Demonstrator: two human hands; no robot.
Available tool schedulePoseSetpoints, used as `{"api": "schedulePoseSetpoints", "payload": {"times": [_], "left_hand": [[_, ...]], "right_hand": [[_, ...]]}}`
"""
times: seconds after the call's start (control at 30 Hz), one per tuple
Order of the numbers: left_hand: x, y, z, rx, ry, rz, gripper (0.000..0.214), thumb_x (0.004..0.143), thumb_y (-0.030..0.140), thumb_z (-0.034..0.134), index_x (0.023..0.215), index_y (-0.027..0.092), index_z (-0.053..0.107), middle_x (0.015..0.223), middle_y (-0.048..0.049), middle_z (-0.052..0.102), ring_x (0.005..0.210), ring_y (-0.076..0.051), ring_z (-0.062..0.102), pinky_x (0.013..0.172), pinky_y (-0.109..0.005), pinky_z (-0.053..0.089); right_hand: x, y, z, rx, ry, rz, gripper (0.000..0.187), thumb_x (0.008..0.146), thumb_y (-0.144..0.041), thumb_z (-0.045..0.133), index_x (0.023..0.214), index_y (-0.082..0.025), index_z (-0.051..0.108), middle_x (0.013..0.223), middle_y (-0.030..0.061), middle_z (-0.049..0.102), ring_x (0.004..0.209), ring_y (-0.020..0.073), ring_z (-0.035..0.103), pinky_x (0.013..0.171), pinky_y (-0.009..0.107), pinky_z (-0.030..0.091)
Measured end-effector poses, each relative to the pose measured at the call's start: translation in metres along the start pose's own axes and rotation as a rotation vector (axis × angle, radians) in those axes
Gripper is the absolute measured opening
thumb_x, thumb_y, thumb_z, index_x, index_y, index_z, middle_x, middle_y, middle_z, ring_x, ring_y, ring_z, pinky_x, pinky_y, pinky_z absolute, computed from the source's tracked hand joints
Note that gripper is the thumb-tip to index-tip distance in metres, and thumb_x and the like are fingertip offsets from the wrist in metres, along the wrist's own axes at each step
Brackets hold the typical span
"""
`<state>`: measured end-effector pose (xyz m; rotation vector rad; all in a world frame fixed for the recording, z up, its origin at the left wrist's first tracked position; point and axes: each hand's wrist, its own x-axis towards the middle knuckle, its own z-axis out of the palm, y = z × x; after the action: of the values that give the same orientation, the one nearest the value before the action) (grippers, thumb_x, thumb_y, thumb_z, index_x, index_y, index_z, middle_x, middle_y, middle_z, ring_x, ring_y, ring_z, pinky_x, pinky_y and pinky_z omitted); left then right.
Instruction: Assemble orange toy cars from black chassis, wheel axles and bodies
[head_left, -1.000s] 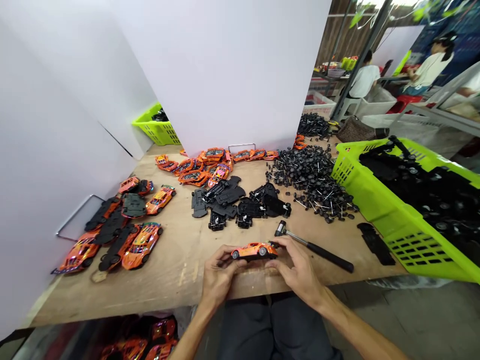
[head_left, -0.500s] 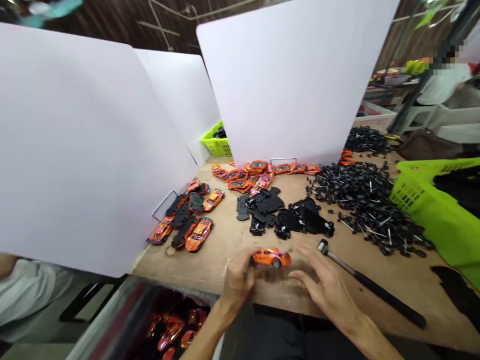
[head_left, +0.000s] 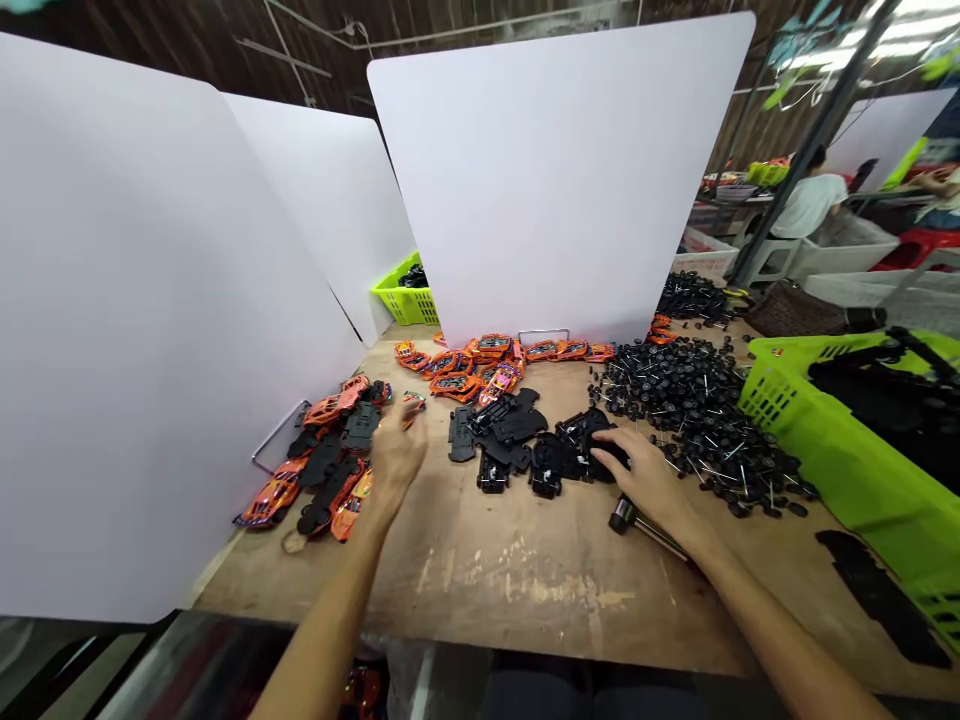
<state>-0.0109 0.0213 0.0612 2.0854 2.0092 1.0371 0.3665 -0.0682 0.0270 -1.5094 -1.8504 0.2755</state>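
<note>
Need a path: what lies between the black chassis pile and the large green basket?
The head view shows a heap of black wheels and axles between the chassis pile and the green basket, with the right hand at the pile's edge.

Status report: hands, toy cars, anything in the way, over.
Left hand beside orange cars, grip unclear. Right hand at black car bases. Possible obstruction: hammer, partly hidden by right forearm.

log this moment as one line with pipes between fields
left hand: blurred, beside orange toy cars, hold unclear | right hand: at black car bases | hammer: on table, partly hidden by right forearm
</note>
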Motion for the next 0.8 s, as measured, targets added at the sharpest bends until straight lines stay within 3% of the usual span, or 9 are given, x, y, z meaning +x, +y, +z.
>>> {"api": "schedulePoseSetpoints", "payload": {"times": [0.03,0.13,0.2,0.3,0.43,0.5,0.6,0.7,0.8], "left_hand": [[0.011,0.019,0.017,-0.014,-0.043,0.032,0.034,0.097,0.026,0.046,0.120,0.017,0.069,0.115,-0.0134,0.077,0.105,-0.027,0.071,0.099,-0.041,0.054],[0.047,0.066,0.067,-0.020,-0.116,0.092,0.032,0.095,0.035,0.058,0.119,0.016,0.068,0.124,-0.0180,0.073,0.121,-0.033,0.065,0.106,-0.045,0.048],[0.068,0.087,0.091,-0.023,-0.163,0.097,0.036,0.089,0.032,0.068,0.119,0.011,0.067,0.127,-0.0245,0.069,0.126,-0.040,0.060,0.109,-0.053,0.043],[0.082,0.110,0.109,-0.063,-0.207,0.102,0.040,0.087,0.023,0.070,0.123,0.007,0.063,0.132,-0.0305,0.065,0.132,-0.044,0.055,0.112,-0.060,0.037],[0.063,0.141,0.115,-0.222,-0.314,0.185,0.030,0.094,0.022,0.061,0.122,0.012,0.065,0.122,-0.0206,0.073,0.118,-0.033,0.066,0.104,-0.046,0.048],[0.040,0.158,0.114,-0.317,-0.414,0.237,0.024,0.095,0.033,0.063,0.110,0.015,0.071,0.101,-0.0130,0.078,0.095,-0.026,0.073,0.088,-0.037,0.056],[0.000,0.174,0.106,-0.526,-0.661,0.252,0.041,0.094,0.055,0.061,0.090,0.016,0.072,0.078,-0.0070,0.078,0.068,-0.021,0.073,0.065,-0.030,0.058],[-0.034,0.174,0.089,-0.861,-0.935,0.045,0.048,0.088,0.066,0.065,0.086,0.017,0.067,0.069,-0.0044,0.075,0.062,-0.022,0.074,0.060,-0.031,0.060],[-0.062,0.160,0.066,-1.019,-0.874,-0.195,0.046,0.079,0.063,0.076,0.084,0.018,0.067,0.075,-0.0013,0.074,0.069,-0.021,0.075,0.069,-0.034,0.065]], "right_hand": [[0.013,0.001,0.003,-0.033,-0.019,0.005,0.024,0.102,-0.034,0.055,0.116,-0.025,0.072,0.118,0.0108,0.074,0.113,0.0308,0.068,0.100,0.048,0.053],[0.040,0.011,0.001,-0.099,-0.078,0.021,0.024,0.097,-0.027,0.062,0.118,-0.026,0.072,0.121,0.0103,0.074,0.115,0.0312,0.067,0.100,0.048,0.052],[0.041,0.022,-0.006,-0.112,-0.135,0.025,0.030,0.089,-0.026,0.073,0.120,-0.027,0.072,0.120,0.0088,0.075,0.112,0.0302,0.068,0.098,0.045,0.053],[0.026,0.039,-0.017,-0.086,-0.238,0.021,0.051,0.077,-0.030,0.087,0.125,-0.026,0.070,0.123,0.0082,0.073,0.114,0.0295,0.068,0.098,0.042,0.054],[0.006,0.044,-0.019,0.043,-0.258,0.036,0.053,0.082,-0.033,0.083,0.131,-0.024,0.066,0.131,0.0097,0.063,0.120,0.0271,0.065,0.102,0.040,0.053],[0.002,0.035,-0.019,0.081,-0.187,0.026,0.047,0.083,-0.029,0.081,0.128,-0.023,0.067,0.129,0.0095,0.062,0.120,0.0262,0.064,0.104,0.040,0.052],[-0.004,0.014,-0.025,0.116,-0.090,-0.027,0.054,0.086,-0.024,0.077,0.138,-0.026,0.062,0.133,0.0082,0.062,0.127,0.0257,0.060,0.111,0.041,0.048],[-0.013,0.003,-0.043,0.146,-0.103,-0.051,0.064,0.092,-0.027,0.073,0.152,-0.034,0.050,0.143,0.0055,0.061,0.133,0.0245,0.058,0.115,0.041,0.046],[-0.029,0.021,-0.074,-0.013,0.021,0.047,0.030,0.098,-0.030,0.067,0.127,-0.028,0.070,0.123,0.0071,0.069,0.116,0.0266,0.064,0.104,0.042,0.051]]}}
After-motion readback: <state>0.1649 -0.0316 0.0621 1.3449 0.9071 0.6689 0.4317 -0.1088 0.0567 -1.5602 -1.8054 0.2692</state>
